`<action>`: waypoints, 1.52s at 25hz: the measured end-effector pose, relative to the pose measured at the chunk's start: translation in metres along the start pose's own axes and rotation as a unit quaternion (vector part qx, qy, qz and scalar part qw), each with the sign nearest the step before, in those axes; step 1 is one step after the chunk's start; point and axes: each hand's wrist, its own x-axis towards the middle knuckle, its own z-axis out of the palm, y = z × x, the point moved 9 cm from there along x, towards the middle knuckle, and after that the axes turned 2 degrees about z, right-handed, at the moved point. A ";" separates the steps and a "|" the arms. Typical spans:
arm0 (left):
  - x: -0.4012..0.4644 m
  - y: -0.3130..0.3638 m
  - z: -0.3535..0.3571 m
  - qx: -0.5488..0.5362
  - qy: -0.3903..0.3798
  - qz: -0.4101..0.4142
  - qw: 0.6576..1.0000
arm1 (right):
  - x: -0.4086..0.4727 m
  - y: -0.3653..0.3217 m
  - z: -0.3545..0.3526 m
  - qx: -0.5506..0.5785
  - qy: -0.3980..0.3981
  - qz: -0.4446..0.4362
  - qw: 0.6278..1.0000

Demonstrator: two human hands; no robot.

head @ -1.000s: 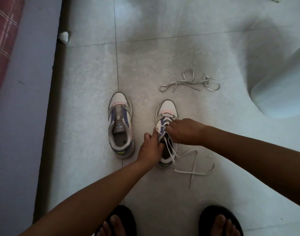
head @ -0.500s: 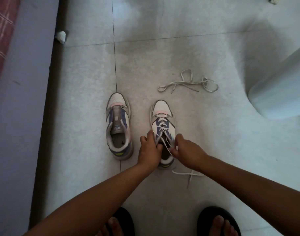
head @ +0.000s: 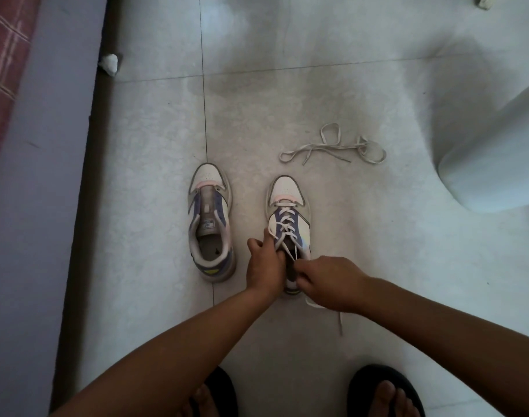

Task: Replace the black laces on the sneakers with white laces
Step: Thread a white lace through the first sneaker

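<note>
A: Where is the flat white woven lace [head: 284, 225] found?

B: It is seen criss-crossed up the white-and-purple low sneaker [head: 288, 206] on the tiled floor [head: 347, 85]. One strand is pinched by the curled right hand [head: 326, 282]; the collar is gripped by the curled left hand [head: 264, 267].

A: How should it be handled?

B: It is judged light, limp and slippery; it is best taken near the stiff tip. A spare pale lace [head: 332, 147] and the unlaced second sneaker [head: 210, 230] lie nearby.
</note>
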 end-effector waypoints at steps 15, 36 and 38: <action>-0.002 0.006 -0.001 0.044 -0.025 0.020 0.998 | 0.037 0.045 -0.035 0.232 0.148 0.107 0.955; 0.011 0.016 0.011 0.092 -0.063 0.050 0.993 | 0.045 0.056 -0.038 0.042 0.139 0.063 0.987; 0.011 0.013 0.012 0.093 -0.061 0.042 0.993 | 0.045 0.078 -0.028 0.263 0.115 0.111 0.951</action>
